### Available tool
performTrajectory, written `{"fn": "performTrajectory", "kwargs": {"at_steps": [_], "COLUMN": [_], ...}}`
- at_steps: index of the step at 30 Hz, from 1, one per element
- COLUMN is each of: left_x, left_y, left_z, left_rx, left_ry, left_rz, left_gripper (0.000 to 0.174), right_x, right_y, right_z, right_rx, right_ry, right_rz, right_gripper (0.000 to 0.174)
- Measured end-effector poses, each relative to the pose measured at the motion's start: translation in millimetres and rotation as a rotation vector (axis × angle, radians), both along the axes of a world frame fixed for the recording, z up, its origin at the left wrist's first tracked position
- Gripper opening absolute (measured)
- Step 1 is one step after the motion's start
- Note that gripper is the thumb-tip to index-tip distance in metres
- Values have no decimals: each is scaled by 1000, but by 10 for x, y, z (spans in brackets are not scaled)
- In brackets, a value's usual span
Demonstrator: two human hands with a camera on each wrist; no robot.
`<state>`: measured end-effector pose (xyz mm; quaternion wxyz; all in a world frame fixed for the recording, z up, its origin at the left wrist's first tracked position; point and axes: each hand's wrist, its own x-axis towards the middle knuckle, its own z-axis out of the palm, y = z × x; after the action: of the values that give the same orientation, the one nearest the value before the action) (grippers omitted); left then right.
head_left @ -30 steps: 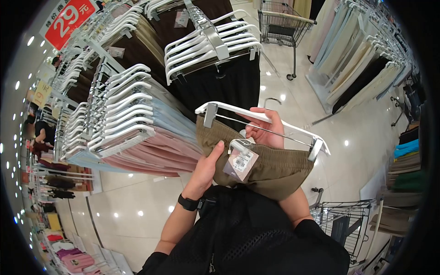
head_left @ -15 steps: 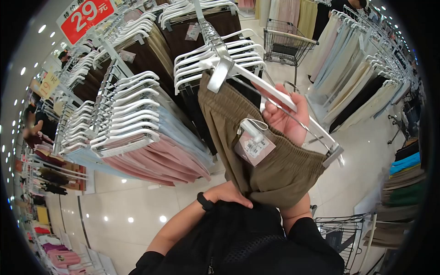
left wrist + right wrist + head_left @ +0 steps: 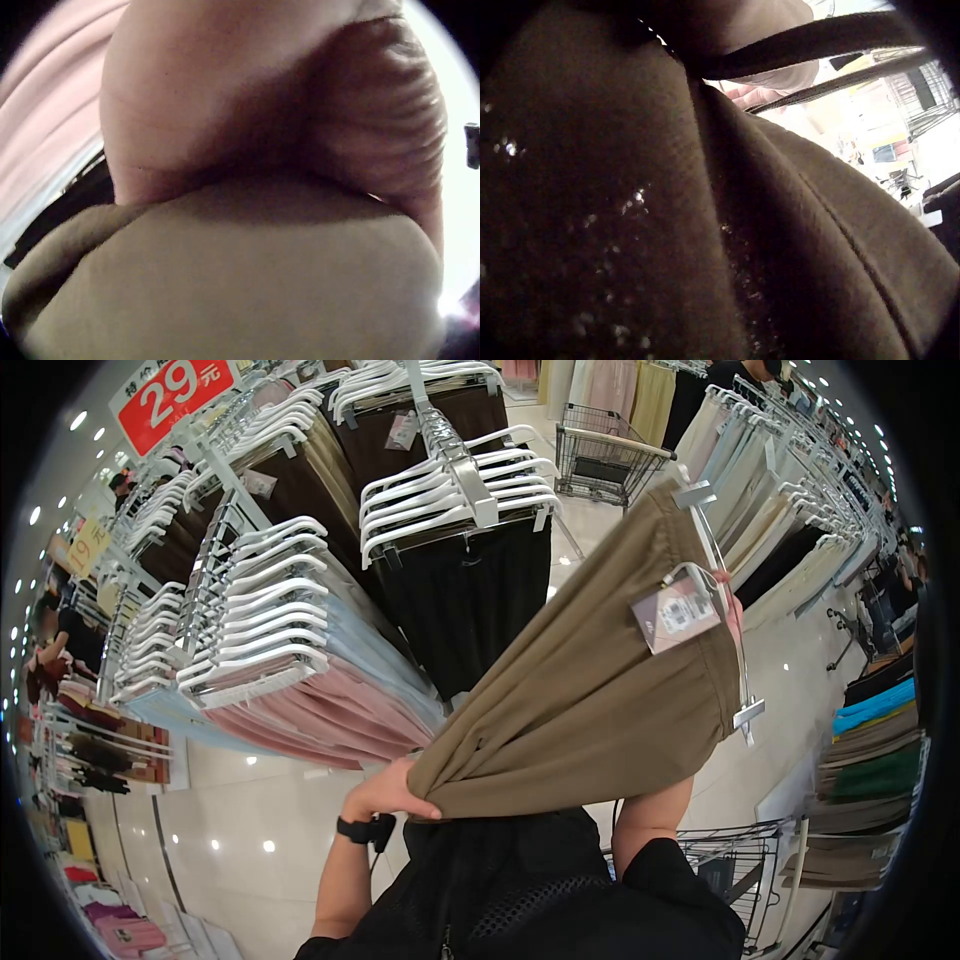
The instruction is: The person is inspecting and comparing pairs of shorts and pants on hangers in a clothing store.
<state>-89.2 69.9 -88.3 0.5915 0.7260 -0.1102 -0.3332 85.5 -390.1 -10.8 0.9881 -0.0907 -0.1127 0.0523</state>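
Observation:
Brown trousers with an elastic waistband stretch slantwise across the head view, clipped to a hanger at the upper right. A price tag dangles on a loop from the waistband. Mostly hidden behind the cloth, my right hand grips the hanger, its fingers showing at the waist. At the lower end my left hand pinches the trouser fabric, thumb on top. The left wrist view has that hand close over the cloth. Brown fabric fills most of the right wrist view.
Racks of trousers on white hangers stand ahead and left, with black trousers in front. A red price sign hangs upper left. One shopping cart is at the back, another cart lower right. Folded clothes lie right.
The right hand has carried the hanger to the right, turning the waistband nearly upright. The left hand has moved left and taken hold of the trousers' lower part, drawing the cloth out lengthwise.

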Motion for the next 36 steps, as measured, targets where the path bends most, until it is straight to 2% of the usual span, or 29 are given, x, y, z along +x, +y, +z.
{"fn": "performTrajectory", "kwargs": {"at_steps": [1,2,4,5,6,7,8,9,10,12,13,15,17,18,20,22,23,24,26,27,28,30,31,32,34,35,36], "left_x": [-47,-98,-220,-287,-356,-416,-473,-529,-556,-577,-569,-570,-572,-589,-621,-611,-587,-560,-505,-477,-444,-382,-352,-328,-274,-239,-237], "left_y": [78,159,335,471,622,735,789,823,857,930,965,987,1003,1020,1012,986,928,870,770,728,691,627,618,594,540,456,418], "left_z": [94,131,168,183,202,217,277,366,418,442,448,421,342,257,85,8,12,18,76,103,101,45,-32,-63,-108,-38,-1], "left_rx": [103,101,310,311,235,157,157,-4,-166,-172,-191,-208,-257,-252,-349,-288,-298,-309,-337,-364,-366,-208,-168,-171,112,96,94], "left_ry": [44,48,-24,-18,28,74,80,136,188,143,129,117,24,21,-15,-92,-54,-16,26,69,65,9,0,-4,-207,-251,-252], "left_rz": [-47,-43,13,15,126,238,240,346,453,466,449,432,471,471,719,703,754,805,810,814,821,750,728,738,663,673,678], "left_gripper": [70,70,68,68,68,69,69,68,68,69,67,65,53,53,47,48,44,41,42,43,43,44,41,41,40,42,42], "right_x": [-40,-53,-62,-109,-93,-50,-15,-25,0,-2,-21,-77,-79,-59,-37,-32,-61,-91,-131,-123,-141,-220,-251,-265,-273,-266,-251], "right_y": [-23,-92,-253,-172,-221,-341,-487,-570,-606,-438,-383,-320,-289,-280,-267,-273,-208,-174,-137,-158,-190,-200,-166,-167,-162,-160,-172], "right_z": [-42,-128,-357,-358,-461,-649,-847,-933,-1039,-1057,-1054,-1026,-1005,-1011,-1045,-1093,-1001,-941,-855,-833,-826,-747,-660,-576,-481,-554,-717], "right_rx": [78,76,147,337,339,255,167,306,306,104,105,173,213,213,215,109,97,96,77,1,1,-380,-482,-484,-1153,-1154,-1463], "right_ry": [70,75,80,22,28,100,172,132,133,227,232,133,80,168,257,180,241,240,262,363,360,349,443,437,559,552,456], "right_rz": [-11,-7,2,117,119,-13,-144,22,28,-243,-238,-87,-13,-78,-139,-182,-271,-270,-422,-542,-534,-710,-792,-784,-964,-960,-1097], "right_gripper": [22,22,24,26,26,27,29,35,35,38,38,37,36,36,36,38,37,37,36,36,36,37,36,36,34,34,31]}}
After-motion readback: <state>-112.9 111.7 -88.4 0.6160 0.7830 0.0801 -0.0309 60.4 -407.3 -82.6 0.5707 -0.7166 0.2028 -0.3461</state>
